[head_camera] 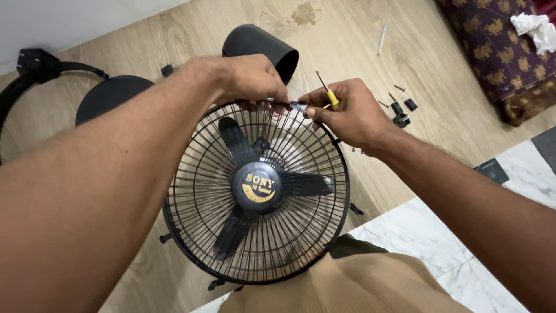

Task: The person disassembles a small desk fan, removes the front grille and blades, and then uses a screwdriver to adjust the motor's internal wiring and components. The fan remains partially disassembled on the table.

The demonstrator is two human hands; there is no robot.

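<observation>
— Where was the fan (258, 194) at that moment?

— It lay face up on the wooden floor (347, 40), right in front of the person's knees, its black wire guard (191, 174) round and whole, three dark blades showing through the wires and a round hub cap with a gold badge in the middle.

— And the hands?

— Both were at the far rim of the guard. The left hand (246, 78) was curled narrow, its fingertips pinched on a small metal piece at the rim (too small to tell what kind). The right hand (347, 110) met it from the other side, closed around a small screwdriver (326, 90) with a yellow handle, whose shaft stuck up past the thumb; its fingertips touched the same small piece.

— What lay around them?

— A black cylindrical housing (263, 46) stood on its side just beyond the hands. To the left were a round black base (107, 95) and a curved black bracket (35, 72). To the right, a few loose screws (398, 88) and small black clips (401, 113) lay on the floor, well apart from the fan. A patterned maroon cushion (492, 46) sat in the far right corner with crumpled white paper (536, 29) on it.
</observation>
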